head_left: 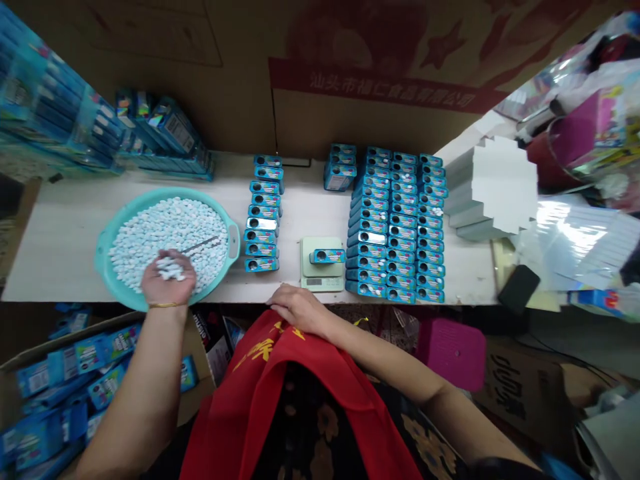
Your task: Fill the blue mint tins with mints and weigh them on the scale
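**While the left hand (167, 283) cups a load of white pellets (170, 269), the right hand (299, 310) just rests**

Since the left hand is palm-up over the teal basin (101, 250) with its fingers curled around a little heap, this looks like the portion-grabbing step to me. The basin sits on the left part of the table (50, 267), well stocked with the same pellets, and a dark stick (200, 246) lies in it.

The right hand is down at the table's front edge by the red apron (240, 400), fingers loosely bent. Its palm is hidden, so no telling if anything's tucked in there.

Now the fun bit: one blue pack (327, 256) lies on the small scale (324, 272), just right of the right hand. Can't read the display, sorry. A single column of packs (263, 213) stands between basin and scale, and a bigger block of packs (395, 223) stands right of the scale, with a few loose pellets on some of the tops.

My guess is the filling is well under way. Next move probably calls for taking that handful over to a pack without dribbling any, so the palm should stay cupped and level past the basin rim. The free hand could steady the pack. Overfilled palm = spills, I'd bet.
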A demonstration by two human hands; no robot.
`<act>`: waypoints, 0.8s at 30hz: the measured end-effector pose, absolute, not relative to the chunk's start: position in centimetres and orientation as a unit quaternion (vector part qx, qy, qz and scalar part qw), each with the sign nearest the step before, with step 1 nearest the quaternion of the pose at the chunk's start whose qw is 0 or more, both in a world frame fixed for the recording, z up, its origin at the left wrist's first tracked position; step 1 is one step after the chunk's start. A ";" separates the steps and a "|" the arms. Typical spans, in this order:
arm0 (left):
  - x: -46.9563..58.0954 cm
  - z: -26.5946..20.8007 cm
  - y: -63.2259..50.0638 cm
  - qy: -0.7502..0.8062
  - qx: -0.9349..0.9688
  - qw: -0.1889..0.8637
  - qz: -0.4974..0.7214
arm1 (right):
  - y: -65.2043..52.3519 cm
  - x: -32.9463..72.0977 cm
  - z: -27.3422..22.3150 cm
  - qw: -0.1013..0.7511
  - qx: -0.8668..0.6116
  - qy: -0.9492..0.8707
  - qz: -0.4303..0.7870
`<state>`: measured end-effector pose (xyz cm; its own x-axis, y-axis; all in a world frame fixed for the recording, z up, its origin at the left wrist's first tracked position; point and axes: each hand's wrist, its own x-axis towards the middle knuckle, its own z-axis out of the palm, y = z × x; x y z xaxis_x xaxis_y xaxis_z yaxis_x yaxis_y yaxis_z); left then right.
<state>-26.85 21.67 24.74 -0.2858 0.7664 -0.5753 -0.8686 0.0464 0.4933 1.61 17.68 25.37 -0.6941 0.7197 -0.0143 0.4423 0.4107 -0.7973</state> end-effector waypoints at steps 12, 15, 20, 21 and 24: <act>-13.0 24.9 19.9 0.385 -0.171 0.748 0.513 | 19.7 -2.3 27.8 0.098 -0.441 -0.875 0.175; -12.8 24.0 19.4 0.395 -0.185 0.751 0.496 | 19.3 -2.2 27.0 0.054 -0.437 -0.885 0.153; -12.7 23.5 18.9 0.404 -0.195 0.759 0.471 | 18.9 -1.4 26.9 0.043 -0.411 -0.895 0.171; -12.6 23.5 18.8 0.401 -0.195 0.764 0.466 | 18.9 -1.3 26.8 0.043 -0.412 -0.894 0.174; -12.2 23.6 18.9 0.395 -0.189 0.774 0.458 | 18.9 -1.1 26.6 0.042 -0.445 -0.877 0.179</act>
<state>-12.18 18.95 23.56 0.2681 0.5593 -0.7844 -0.8581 0.5088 0.0695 -1.14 18.94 26.56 -0.6011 0.7946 -0.0852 0.7645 0.5407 -0.3509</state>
